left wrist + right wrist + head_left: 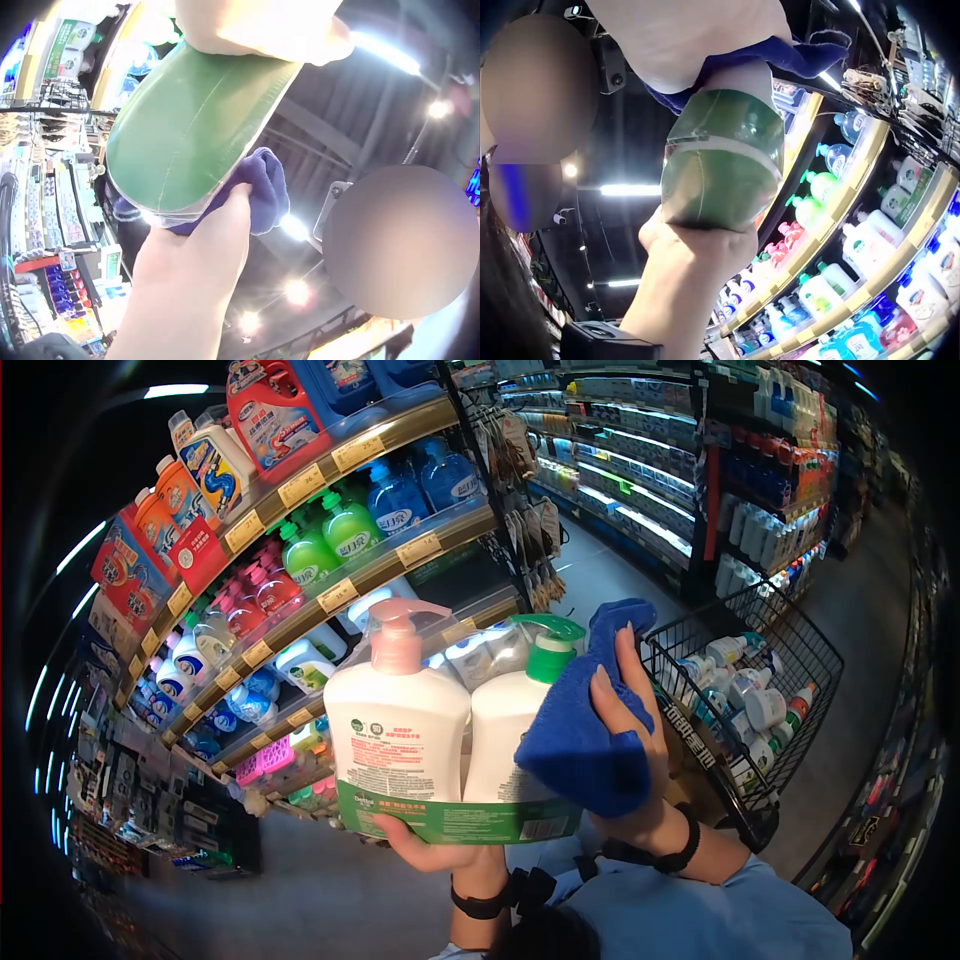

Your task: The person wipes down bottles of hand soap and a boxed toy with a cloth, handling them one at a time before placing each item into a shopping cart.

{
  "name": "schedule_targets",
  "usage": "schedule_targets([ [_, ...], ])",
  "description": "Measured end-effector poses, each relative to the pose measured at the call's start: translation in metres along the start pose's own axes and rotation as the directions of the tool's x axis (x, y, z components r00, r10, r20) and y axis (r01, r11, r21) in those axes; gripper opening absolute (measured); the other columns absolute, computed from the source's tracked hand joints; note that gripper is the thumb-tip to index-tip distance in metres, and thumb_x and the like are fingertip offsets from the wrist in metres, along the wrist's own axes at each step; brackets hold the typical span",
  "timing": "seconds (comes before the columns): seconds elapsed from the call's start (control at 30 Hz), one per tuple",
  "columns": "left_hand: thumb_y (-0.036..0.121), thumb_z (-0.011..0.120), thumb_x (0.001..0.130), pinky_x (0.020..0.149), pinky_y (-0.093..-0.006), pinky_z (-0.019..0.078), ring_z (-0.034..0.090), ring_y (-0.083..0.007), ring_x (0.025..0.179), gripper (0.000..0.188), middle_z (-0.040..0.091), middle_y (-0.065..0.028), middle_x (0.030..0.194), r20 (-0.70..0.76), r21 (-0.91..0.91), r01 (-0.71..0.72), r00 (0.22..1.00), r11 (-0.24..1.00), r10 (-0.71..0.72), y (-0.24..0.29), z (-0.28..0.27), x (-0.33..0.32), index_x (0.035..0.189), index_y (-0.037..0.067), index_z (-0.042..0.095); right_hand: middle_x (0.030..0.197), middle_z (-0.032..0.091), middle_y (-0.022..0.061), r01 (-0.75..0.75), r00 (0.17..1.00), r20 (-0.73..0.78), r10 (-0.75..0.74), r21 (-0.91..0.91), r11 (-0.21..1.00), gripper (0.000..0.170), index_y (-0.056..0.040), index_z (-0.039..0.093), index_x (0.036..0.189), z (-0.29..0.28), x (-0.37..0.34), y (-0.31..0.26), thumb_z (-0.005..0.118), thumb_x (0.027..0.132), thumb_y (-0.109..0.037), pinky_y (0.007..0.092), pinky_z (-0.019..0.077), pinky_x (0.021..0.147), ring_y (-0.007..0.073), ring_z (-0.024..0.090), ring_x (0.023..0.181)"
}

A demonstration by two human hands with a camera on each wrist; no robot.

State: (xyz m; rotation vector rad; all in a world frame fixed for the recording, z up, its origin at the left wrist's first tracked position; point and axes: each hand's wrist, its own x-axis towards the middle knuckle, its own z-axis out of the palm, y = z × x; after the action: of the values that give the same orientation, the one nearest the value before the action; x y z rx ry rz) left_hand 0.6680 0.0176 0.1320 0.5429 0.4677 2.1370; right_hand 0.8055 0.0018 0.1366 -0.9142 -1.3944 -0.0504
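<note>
A twin pack of white pump bottles of hand wash (395,710), one pump pink and one green, stands upright in front of me in a green wrapper. My left hand (445,852) grips it from below, its thumb over the front bottom edge and its other fingers hidden. In my right hand (640,755) is a blue cloth (570,735), held against the side of the green-pump bottle with the fingers over it. The left wrist view shows the pack's green underside (187,127). From the right wrist view, the cloth (765,56) bunches around the bottle's side.
Shelves (330,595) of pump bottles and detergents rise on the left, with price tags along their edges. A black wire shopping cart (800,650) holding several bottles stands close on the right. Farther back are more lit shelves (620,470).
</note>
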Motion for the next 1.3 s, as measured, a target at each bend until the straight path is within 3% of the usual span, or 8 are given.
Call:
schedule_targets([
  [0.23,0.045,0.041,0.089,0.101,-0.0425,0.0322,0.041,-0.0289,0.120,0.065,0.039,-0.0182,0.131,0.214,0.094,-0.068,0.976,0.993,0.047,0.002,-0.022,-0.006,0.131,-0.004,0.033,0.133,0.037,0.0306,0.147,0.989,0.004,-0.148,-0.137,0.980,0.057,-0.0064,0.054,0.121,0.003,0.024,-0.006,0.073,0.070,-0.024,0.0469,0.0325,0.099,0.0467,0.040,0.119],
  [0.5,0.047,0.048,0.086,0.098,-0.0417,0.0369,0.046,-0.0304,0.115,0.070,0.040,-0.0189,0.131,0.333,0.302,0.029,0.933,0.953,-0.134,0.009,-0.036,-0.011,0.130,-0.005,0.033,0.130,0.046,0.0192,0.242,0.917,0.341,-0.207,-0.065,0.968,0.052,-0.0165,0.057,0.118,0.011,0.020,-0.030,0.068,0.069,-0.026,0.0534,0.0297,0.098,0.0379,0.046,0.116],
  [0.63,0.056,0.048,0.082,0.107,-0.0428,0.0258,0.032,-0.0311,0.128,0.082,0.031,-0.0192,0.139,0.216,0.088,0.456,0.859,0.886,-0.464,0.015,-0.035,-0.007,0.137,0.000,0.024,0.129,0.049,0.0115,0.337,0.850,0.442,-0.287,-0.038,0.941,0.049,-0.0188,0.056,0.118,0.021,-0.001,-0.036,0.064,0.071,-0.027,0.0478,0.0307,0.099,0.0260,0.050,0.114],
  [0.7,0.056,0.046,0.082,0.105,-0.0424,0.0288,0.035,-0.0309,0.125,0.080,0.033,-0.0178,0.137,0.448,-0.580,0.670,0.737,0.463,-0.506,0.019,-0.030,-0.002,0.137,0.001,0.025,0.128,0.050,0.0083,0.374,0.845,0.431,-0.316,-0.055,0.926,0.041,-0.0183,0.057,0.114,0.023,-0.009,-0.035,0.060,0.075,-0.027,0.0442,0.0301,0.099,0.0190,0.051,0.112],
  [0.73,0.056,0.046,0.082,0.105,-0.0424,0.0288,0.035,-0.0309,0.125,0.080,0.033,-0.0178,0.137,0.449,-0.580,0.670,0.737,0.463,-0.504,0.017,-0.030,0.002,0.137,0.001,0.025,0.127,0.051,0.0067,0.368,0.831,0.460,-0.313,-0.031,0.929,0.039,-0.0188,0.058,0.114,0.022,-0.012,-0.034,0.059,0.076,-0.027,0.0437,0.0298,0.100,0.0170,0.052,0.111],
  [0.8,0.055,0.045,0.083,0.102,-0.0421,0.0319,0.039,-0.0302,0.121,0.077,0.036,-0.0171,0.135,0.137,0.126,0.226,0.961,0.966,-0.242,0.010,-0.032,0.010,0.136,0.003,0.027,0.123,0.054,-0.0005,0.383,0.811,0.480,-0.335,-0.002,0.924,0.035,-0.0203,0.058,0.113,0.023,-0.024,-0.029,0.056,0.079,-0.023,0.0417,0.0291,0.101,0.0113,0.053,0.109],
  [1.0,0.042,0.038,0.091,0.095,-0.0398,0.0388,0.045,-0.0261,0.115,0.057,0.041,-0.0142,0.130,-0.006,0.036,-0.102,0.995,0.994,0.102,0.018,-0.012,0.036,0.133,0.004,0.034,0.117,0.056,-0.0093,0.506,0.774,0.434,-0.462,0.014,0.862,0.031,-0.0262,0.062,0.107,0.024,-0.055,-0.005,0.057,0.077,-0.024,0.0400,0.0315,0.100,0.0080,0.056,0.093],
  [1.3,0.044,0.038,0.091,0.096,-0.0408,0.0379,0.047,-0.0264,0.114,0.055,0.044,-0.0115,0.130,-0.062,-0.069,0.016,0.998,0.997,-0.021,0.020,-0.008,0.035,0.131,0.005,0.038,0.129,0.046,0.0105,0.507,0.834,0.113,-0.540,0.231,0.830,0.046,-0.0139,0.058,0.117,0.032,-0.070,0.016,0.063,0.071,-0.010,0.0462,0.0430,0.091,0.0258,0.054,0.103],
])
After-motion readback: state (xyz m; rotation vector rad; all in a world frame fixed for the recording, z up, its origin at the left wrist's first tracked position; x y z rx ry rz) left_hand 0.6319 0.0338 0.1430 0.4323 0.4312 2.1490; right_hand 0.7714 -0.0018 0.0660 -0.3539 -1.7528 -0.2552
